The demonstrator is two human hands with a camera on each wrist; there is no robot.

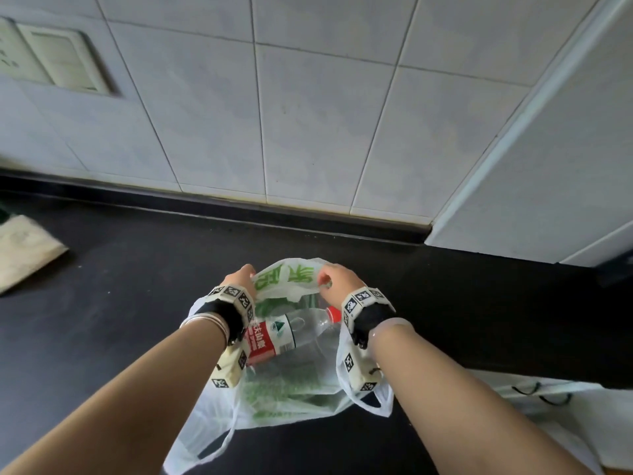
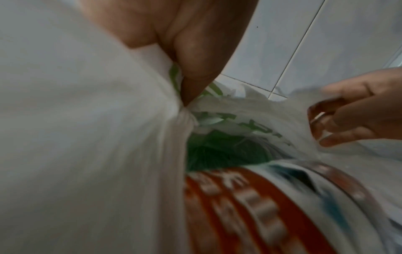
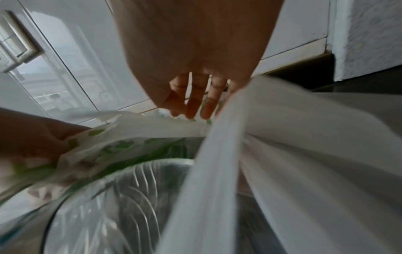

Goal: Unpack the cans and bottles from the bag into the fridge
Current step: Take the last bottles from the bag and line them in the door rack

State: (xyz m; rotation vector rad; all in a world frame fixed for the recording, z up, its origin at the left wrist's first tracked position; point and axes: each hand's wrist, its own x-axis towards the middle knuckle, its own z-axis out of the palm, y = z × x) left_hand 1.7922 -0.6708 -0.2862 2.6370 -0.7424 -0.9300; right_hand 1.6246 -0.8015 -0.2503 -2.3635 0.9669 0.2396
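A white plastic bag [image 1: 291, 399] with green print lies on the black counter [image 1: 137, 269]. Inside it lies a clear water bottle [image 1: 294, 332] on its side, with a red label and a red cap [image 1: 334, 313] pointing right. My left hand [image 1: 245, 277] pinches the bag's far rim on the left, and my right hand [image 1: 330, 281] grips the same rim on the right, holding the mouth apart. The left wrist view shows my left hand [image 2: 191, 82] pinching the film above the bottle's label [image 2: 250, 206]. In the right wrist view the bottle [image 3: 119, 197] lies under my right hand [image 3: 195, 103].
A tiled wall [image 1: 308, 114] rises behind the counter, with a wall panel [image 1: 61, 60] at upper left. A white appliance or cabinet side [image 1: 548, 166] stands at the right. A beige cloth bag [image 1: 24, 252] lies at far left, a white bag with black handles [image 1: 548, 399] at lower right.
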